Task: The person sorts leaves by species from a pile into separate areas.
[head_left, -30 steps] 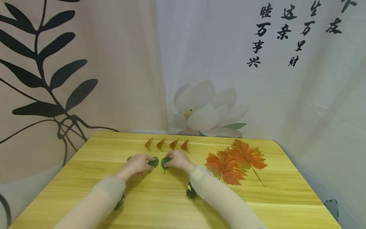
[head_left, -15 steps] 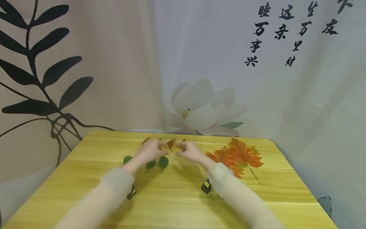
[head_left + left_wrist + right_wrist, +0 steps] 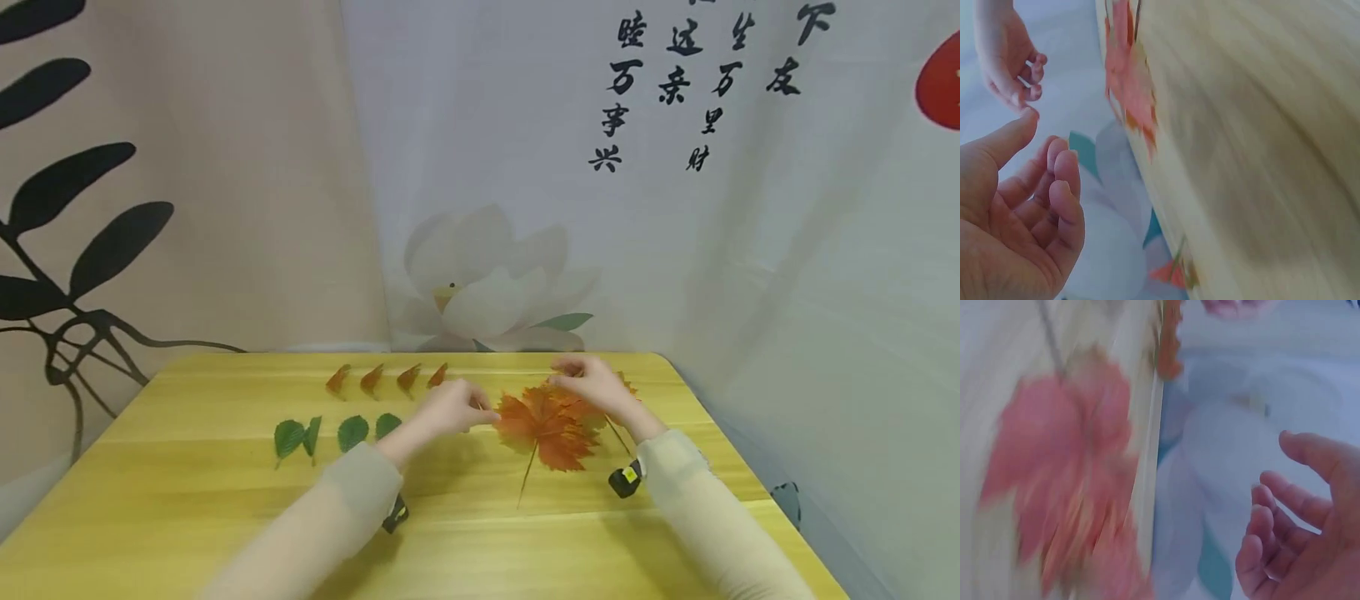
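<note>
My left hand (image 3: pixel 448 407) hovers at the left edge of an orange maple leaf (image 3: pixel 553 433), its thumb and loosely bent fingers apart and holding nothing in the left wrist view. Over the far side of the maple leaves is my right hand (image 3: pixel 603 387), also holding nothing; its thumb stands apart from relaxed fingers in the right wrist view. A second maple leaf (image 3: pixel 628 385) lies partly hidden behind the right hand and the first leaf. Both maple leaves have long thin stems.
Several small reddish-brown leaves (image 3: pixel 371 380) form a row near the table's back edge. In front of them lies a row of green leaves (image 3: pixel 352 432), partly covered by the left forearm. The yellow wooden table (image 3: pixel 187 517) meets a printed curtain (image 3: pixel 487 167) behind.
Both hands have let go of the green leaves, lifted away and moved right to the maple leaves. The head view has turned right.
</note>
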{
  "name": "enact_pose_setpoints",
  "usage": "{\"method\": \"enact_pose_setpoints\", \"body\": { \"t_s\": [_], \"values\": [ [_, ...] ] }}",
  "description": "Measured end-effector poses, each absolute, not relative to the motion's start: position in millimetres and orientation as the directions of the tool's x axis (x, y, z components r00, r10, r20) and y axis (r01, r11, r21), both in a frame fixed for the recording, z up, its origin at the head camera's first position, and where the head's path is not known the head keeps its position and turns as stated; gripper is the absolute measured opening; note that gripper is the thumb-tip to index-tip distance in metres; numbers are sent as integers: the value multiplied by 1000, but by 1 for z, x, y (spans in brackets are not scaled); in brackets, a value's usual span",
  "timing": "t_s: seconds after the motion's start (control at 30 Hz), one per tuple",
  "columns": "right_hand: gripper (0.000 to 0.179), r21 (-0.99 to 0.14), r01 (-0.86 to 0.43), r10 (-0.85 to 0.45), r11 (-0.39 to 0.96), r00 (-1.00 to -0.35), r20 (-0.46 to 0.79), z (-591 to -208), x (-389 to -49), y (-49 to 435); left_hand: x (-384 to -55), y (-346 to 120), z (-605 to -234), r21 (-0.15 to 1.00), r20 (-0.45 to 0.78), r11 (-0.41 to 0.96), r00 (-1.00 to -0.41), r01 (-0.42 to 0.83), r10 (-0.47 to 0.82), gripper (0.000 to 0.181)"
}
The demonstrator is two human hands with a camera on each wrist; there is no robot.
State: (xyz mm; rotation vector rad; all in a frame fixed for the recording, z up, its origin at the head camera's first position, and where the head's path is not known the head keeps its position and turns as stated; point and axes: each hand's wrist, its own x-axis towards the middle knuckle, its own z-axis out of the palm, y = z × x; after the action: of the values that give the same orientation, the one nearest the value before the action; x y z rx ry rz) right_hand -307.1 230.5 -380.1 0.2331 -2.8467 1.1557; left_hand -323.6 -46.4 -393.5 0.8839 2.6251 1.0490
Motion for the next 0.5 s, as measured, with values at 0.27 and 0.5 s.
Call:
{"method": "enact_pose_setpoints", "body": {
  "t_s": [0.27, 0.5],
  "values": [
    [40, -700, -102, -66, 706, -995, 78, -408, -301, 301, -319, -9, -417, 600, 55, 589, -763, 541, 644, 23],
    [35, -839, 82, 40, 538, -997, -72, -439, -291, 327, -312, 11, -428, 562, 1, 623, -753, 544, 658, 29]
  ]
}}
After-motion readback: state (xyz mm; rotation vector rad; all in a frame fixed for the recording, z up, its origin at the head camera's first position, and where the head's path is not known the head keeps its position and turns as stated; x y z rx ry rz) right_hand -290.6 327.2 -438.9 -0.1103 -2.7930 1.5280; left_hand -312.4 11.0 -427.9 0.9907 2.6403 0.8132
